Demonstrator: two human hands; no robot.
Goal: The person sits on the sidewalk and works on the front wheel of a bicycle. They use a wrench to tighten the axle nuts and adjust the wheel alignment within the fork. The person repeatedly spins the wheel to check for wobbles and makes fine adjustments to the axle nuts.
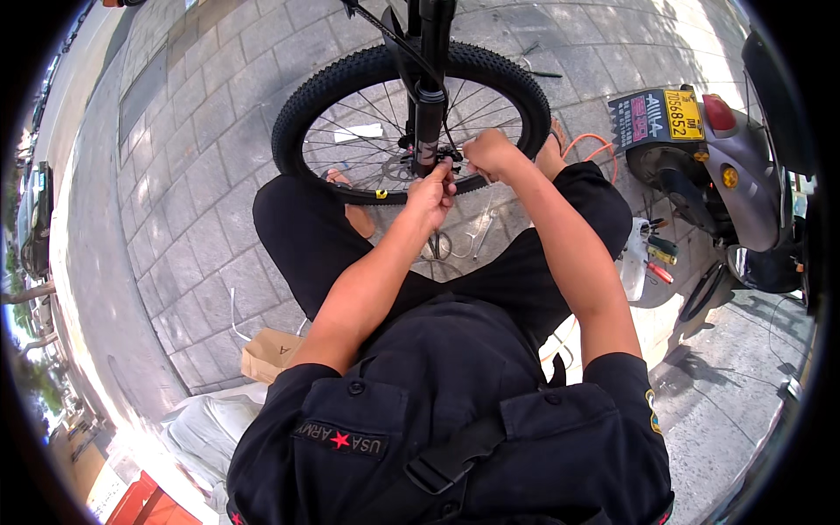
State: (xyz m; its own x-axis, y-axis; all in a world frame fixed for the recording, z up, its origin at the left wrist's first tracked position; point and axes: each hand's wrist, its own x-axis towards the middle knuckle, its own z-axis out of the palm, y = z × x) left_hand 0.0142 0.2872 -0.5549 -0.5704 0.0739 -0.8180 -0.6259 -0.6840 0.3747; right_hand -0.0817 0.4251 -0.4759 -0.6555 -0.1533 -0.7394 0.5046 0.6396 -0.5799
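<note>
A bicycle's front wheel with a knobby black tyre (328,87) stands before me, between my bare feet. Its black suspension fork (430,114) runs down to the hub, beside a thin disc brake rotor (374,166). Low on the fork sits a small dark brake caliper (446,157). My left hand (429,197) has its thumb and fingers closed at the caliper, pinching it or a part on it. Just to the right, my right hand (492,156) is closed with its fingertips toward the caliper. Whatever it grips is too small and too covered to make out.
Right of my knee, a pale tool tray (634,267) holds screwdrivers, near a parked scooter (744,175). An orange hose (599,140) curls beside my right foot. A metal tool (479,234) lies on the paving under me. At my left is a brown paper bag (267,354).
</note>
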